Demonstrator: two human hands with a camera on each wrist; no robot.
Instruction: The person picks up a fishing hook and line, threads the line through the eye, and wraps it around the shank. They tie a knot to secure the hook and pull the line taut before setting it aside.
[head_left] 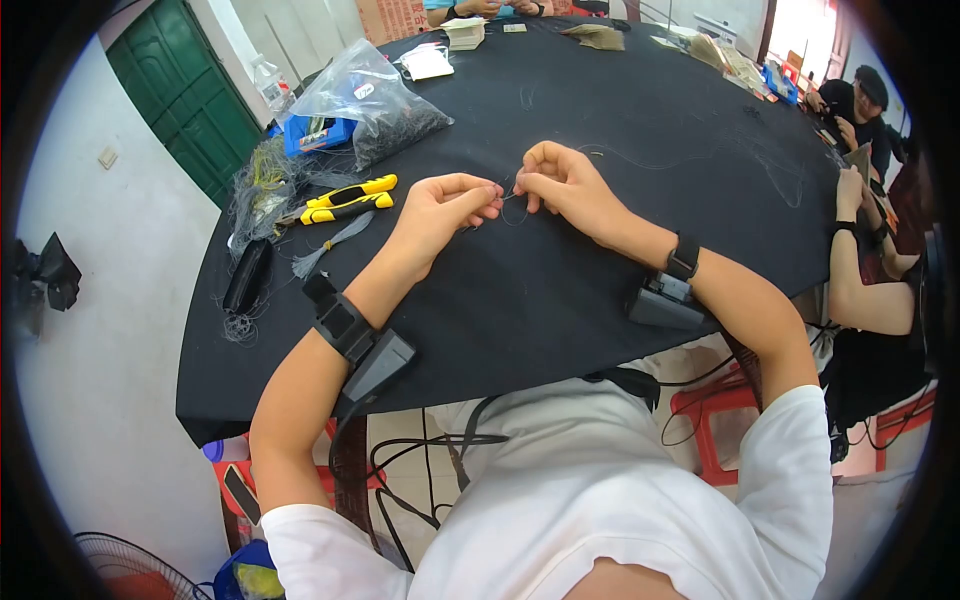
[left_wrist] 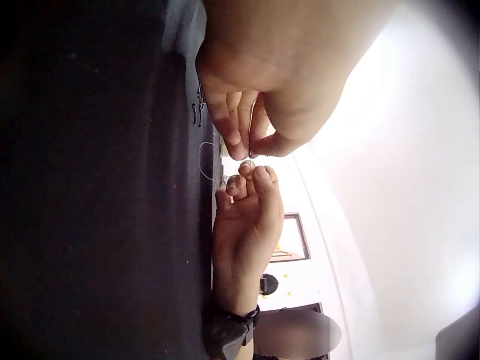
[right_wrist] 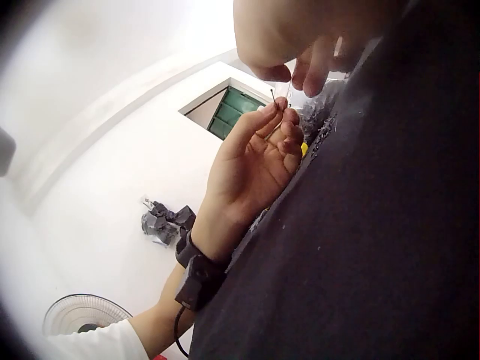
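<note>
Over the black-covered table, both hands meet with fingertips close together. My left hand (head_left: 440, 215) pinches a small thin dark piece (right_wrist: 274, 97) with a knob-like end between thumb and forefinger; its exact kind I cannot tell. Facing it, the right hand (head_left: 575, 195) pinches a thin thread-like line between thumb and forefinger, its other fingers curled in. A fine loop of clear line (left_wrist: 200, 159) hangs by the fingertips in the left wrist view. Left of the hands lie yellow-and-black handled pliers (head_left: 350, 207) and a tied bundle of grey line (head_left: 335, 245).
A clear plastic bag (head_left: 400, 120) of small dark pieces stands at the back left beside a blue tray (head_left: 312, 137). Tangled line (head_left: 262, 195) and a black case (head_left: 248, 277) lie near the left edge. Other people sit at the far and right sides.
</note>
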